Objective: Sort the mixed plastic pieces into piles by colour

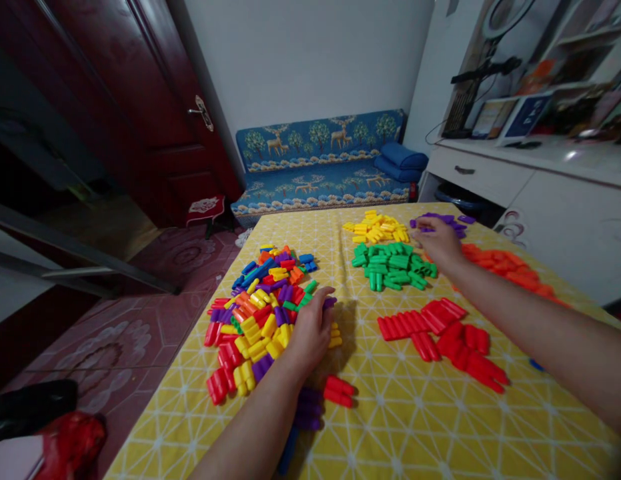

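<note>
My left hand (313, 325) is closed at the right edge of a mixed heap of bullet-shaped plastic building blocks (260, 313), with a purple block (329, 303) at its fingertips. Stretched to the far side of the table, my right hand (435, 239) has its fingers pinched, and a bit of purple block (413, 223) shows at their tips. Purple blocks (455, 225) lie just behind that hand. Beside it are a yellow pile (377, 228) and a green pile (393, 265). Red blocks (445, 337) and orange blocks (510, 270) lie around my right forearm, which partly covers the orange ones.
A yellow patterned cloth (380, 440) covers the table. Near my left forearm lie a red block (339, 391) and purple blocks (309, 408). Beyond the table stands a blue patterned sofa (310, 180); a white cabinet (565, 220) is at the right, a dark red door (140, 100) at the left.
</note>
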Motion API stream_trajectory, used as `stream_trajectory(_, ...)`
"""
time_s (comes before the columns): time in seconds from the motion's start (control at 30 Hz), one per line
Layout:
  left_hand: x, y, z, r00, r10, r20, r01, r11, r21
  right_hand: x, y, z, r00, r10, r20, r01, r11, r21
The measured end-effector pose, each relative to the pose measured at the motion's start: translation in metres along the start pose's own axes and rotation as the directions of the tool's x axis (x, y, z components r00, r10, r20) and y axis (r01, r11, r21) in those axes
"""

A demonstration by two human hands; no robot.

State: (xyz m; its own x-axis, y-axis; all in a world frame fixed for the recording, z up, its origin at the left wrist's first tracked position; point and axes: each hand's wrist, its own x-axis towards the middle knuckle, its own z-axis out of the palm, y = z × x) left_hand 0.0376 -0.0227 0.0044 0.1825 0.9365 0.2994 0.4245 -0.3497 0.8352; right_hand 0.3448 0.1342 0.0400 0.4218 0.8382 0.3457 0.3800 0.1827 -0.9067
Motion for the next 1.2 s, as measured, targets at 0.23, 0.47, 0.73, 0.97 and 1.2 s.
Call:
stream_trajectory(0.23,-0.002,0.006,0.0,1.0,-0.006,-0.025,0.003,0.995,-0.105,-0.158,-0.052,0.041,0.857,-0.114,0.502,0.018,0.981,0.193)
stream_trajectory(0.47,-0.003,0.006,-0.002,0.999,0.05,-0.016,-0.051,0.998,-0.04,-0.218,-0.056,0.054,0.858,-0.185,0.479,0.108,0.977,0.184)
stream_trajectory(0.73,-0.005,0.014,-0.006,0.999,0.05,0.013,-0.051,0.996,0.066,-0.22,-0.056,0.05,0.852,-0.212,0.479,0.199,0.977,0.078)
stream_trajectory(0.97,-0.006,0.016,-0.007,0.995,0.013,-0.098,0.023,0.933,0.36,-0.163,-0.055,0.029,0.946,-0.013,0.324,-0.08,0.959,0.272)
stream_trajectory(1.2,-0.011,0.021,-0.002,0.994,-0.107,0.0,0.078,0.715,0.694,-0.009,-0.014,-0.017,0.93,0.34,-0.138,-0.319,0.936,0.15)
